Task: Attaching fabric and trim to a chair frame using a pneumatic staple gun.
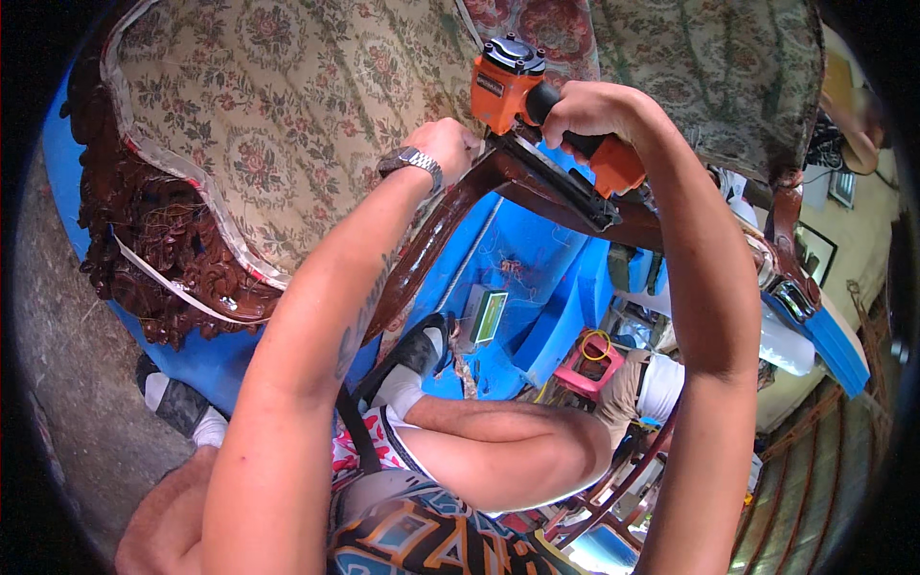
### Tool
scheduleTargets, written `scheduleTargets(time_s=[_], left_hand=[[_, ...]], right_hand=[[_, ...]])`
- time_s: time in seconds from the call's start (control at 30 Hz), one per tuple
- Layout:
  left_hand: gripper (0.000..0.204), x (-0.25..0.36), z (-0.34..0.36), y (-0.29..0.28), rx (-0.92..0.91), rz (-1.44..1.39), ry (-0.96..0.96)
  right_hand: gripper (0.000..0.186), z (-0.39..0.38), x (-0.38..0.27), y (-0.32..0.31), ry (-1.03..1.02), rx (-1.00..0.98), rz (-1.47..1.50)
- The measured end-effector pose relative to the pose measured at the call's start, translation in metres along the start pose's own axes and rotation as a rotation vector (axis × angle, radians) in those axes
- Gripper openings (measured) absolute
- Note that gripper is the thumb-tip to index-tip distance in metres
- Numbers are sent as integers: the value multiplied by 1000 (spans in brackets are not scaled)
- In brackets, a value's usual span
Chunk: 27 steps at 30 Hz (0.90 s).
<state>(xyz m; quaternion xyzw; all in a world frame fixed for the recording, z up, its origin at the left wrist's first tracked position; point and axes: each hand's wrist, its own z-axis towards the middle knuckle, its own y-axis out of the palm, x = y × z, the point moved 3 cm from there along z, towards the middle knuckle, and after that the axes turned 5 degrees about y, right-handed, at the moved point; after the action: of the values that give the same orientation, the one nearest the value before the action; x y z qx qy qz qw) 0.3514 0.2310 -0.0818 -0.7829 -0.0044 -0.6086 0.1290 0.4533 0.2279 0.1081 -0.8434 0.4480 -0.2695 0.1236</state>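
Observation:
An orange and black staple gun (500, 94) is in my right hand (596, 107), its fingers wrapped around the handle. The nose of the tool is down at the dark wooden frame rail (537, 190) of an upholstered seat. Just left of the nose, my left hand (447, 146) is closed at the border of the floral fabric (273, 105); its fingertips are partly hidden, so I cannot tell what they pinch. A pale edging strip (216, 206) follows the fabric's curved outline beside glossy carved wood (158, 235).
Under the frame spreads a blue sheet (537, 259), with a small green and white box (489, 314) near my foot. A pink stool (589, 364) stands to the right. Another upholstered piece (709, 86) is at the far right. A person (853, 134) shows at the right edge.

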Motion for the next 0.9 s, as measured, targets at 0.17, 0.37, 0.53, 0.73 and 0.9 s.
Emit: scheduleTargets(time_s=[0.17,0.37,0.53,0.73,0.9], left_hand=[[22,-3,5,-9,-31,36,21],[23,9,-7,-13,-46,81,21],[27,8,-25,-21,-10,130,7],[24,13,-44,-21,22,115,24],[21,6,-41,-18,27,67,140]], right_hand=[[21,3,-10,-2,62,3,-62],[19,6,-3,-2,115,-36,-118],[15,-14,-21,2,103,27,-123],[16,-30,-13,13,38,96,-73],[19,-56,4,-3,-12,181,288]])
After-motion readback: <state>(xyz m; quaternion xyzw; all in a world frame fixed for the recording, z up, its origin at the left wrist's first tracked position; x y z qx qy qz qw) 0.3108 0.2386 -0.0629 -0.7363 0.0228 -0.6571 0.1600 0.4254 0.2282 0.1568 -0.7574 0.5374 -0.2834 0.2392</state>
